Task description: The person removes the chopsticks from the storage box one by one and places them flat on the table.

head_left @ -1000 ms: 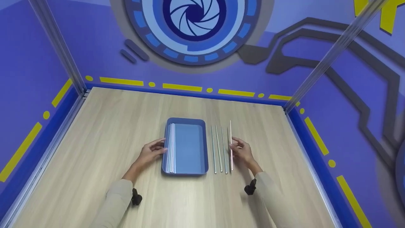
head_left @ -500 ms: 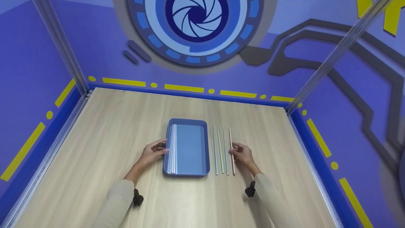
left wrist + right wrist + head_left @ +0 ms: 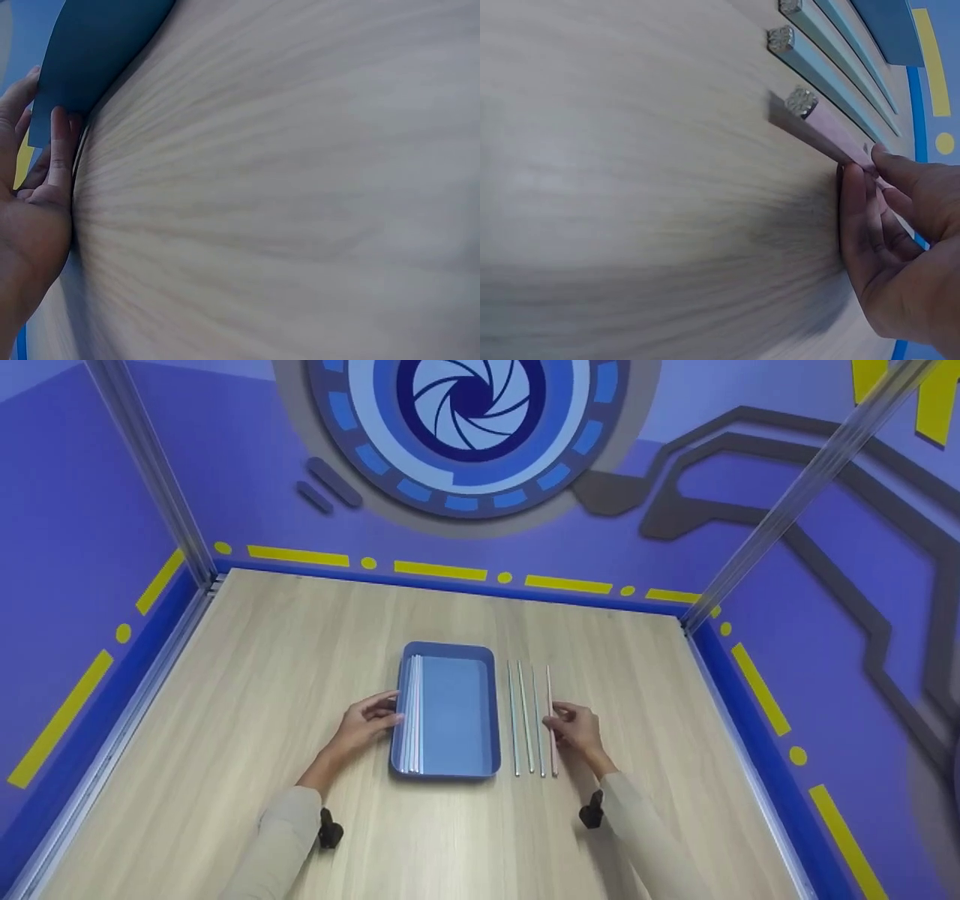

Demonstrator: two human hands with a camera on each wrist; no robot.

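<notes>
My left hand (image 3: 364, 727) grips the left wall of a blue rectangular tray (image 3: 456, 720), with the thumb at the rim and fingers against the outside (image 3: 97, 60). Inside, several pale chopsticks (image 3: 415, 720) lie lengthwise along that wall. To the right of the tray, my right hand (image 3: 577, 729) pinches a pink chopstick (image 3: 832, 127) near its middle. Its glittery end sits close over the table, casting a shadow beneath. Between it and the tray, three chopsticks lie side by side: a blue one (image 3: 514, 727), a pale green one (image 3: 526, 727) and another blue one (image 3: 817, 67).
A light wood tabletop (image 3: 315, 630) surrounds the tray. Blue-purple panels (image 3: 240, 495) with yellow marks enclose it at the back and sides, and metal posts (image 3: 150, 472) rise at the far corners.
My right hand has brought the pink chopstick down toward the table and slightly nearer to me, lining it up with the other three. The left hand stays at the tray. The head view has shifted slightly.
</notes>
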